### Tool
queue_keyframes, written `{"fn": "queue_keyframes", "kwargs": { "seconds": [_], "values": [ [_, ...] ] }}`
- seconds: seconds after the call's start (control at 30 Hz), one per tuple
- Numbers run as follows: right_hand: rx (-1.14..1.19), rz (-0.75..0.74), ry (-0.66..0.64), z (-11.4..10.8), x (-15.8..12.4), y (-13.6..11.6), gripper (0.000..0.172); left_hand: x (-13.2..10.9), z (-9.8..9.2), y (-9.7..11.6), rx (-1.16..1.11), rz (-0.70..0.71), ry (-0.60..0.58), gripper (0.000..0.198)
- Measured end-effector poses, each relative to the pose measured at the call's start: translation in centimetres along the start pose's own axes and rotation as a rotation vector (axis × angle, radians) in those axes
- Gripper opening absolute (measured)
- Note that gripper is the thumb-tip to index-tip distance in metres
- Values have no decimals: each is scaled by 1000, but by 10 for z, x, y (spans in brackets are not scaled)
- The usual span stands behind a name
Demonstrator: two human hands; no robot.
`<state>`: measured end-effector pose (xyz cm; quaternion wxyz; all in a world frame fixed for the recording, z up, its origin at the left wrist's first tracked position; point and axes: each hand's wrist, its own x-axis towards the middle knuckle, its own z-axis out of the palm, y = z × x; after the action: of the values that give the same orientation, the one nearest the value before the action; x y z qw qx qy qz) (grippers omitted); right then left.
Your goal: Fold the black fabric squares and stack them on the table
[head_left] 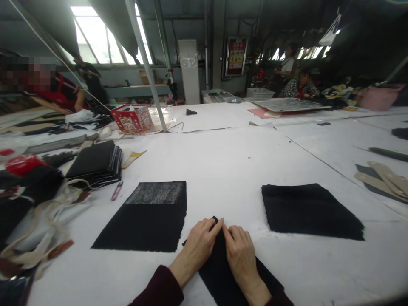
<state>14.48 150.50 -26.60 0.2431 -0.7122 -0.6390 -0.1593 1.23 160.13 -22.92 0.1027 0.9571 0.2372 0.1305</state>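
A piece of black cloth point(219, 265) lies in front of me at the table's near edge, partly covered by my hands and forearms. My left hand point(201, 236) has its fingers closed on the cloth's far tip, with thumb and forefinger meeting there. My right hand point(239, 248) is closed on the same cloth just to the right, its fingertip close to the left one. To the left lies a flat black cloth piece point(149, 227) with a greyish speckled band point(156, 193) along its far edge. Another black cloth piece point(309, 212) is spread to the right.
At left, a folded black cloth stack point(92, 163) stands near pink thread snips point(117, 191), beside straps and scraps point(41, 229). A red patterned box point(132, 119) sits by a slanted pole point(148, 63). Beige strips point(382, 178) lie far right. Other people work beyond.
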Motion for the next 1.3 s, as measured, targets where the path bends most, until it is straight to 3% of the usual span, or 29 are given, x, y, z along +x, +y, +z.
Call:
{"fn": "queue_keyframes", "kwargs": {
  "seconds": [0.53, 0.93, 1.17, 1.3],
  "values": [
    [-61, -52, -17, 3, 1, -2, 34, -2, 15, -10, -41, -68, 14, 46],
    [-69, -49, -22, 3, 2, -4, 34, 0, 11, -11, -58, -100, 7, 41],
    [-68, -49, -25, 2, 2, -5, 32, 2, -8, -12, 86, -156, 103, 41],
    [-78, -42, -40, 2, 3, -7, 32, 0, -8, -8, 88, -34, 97, 45]
  ]
}}
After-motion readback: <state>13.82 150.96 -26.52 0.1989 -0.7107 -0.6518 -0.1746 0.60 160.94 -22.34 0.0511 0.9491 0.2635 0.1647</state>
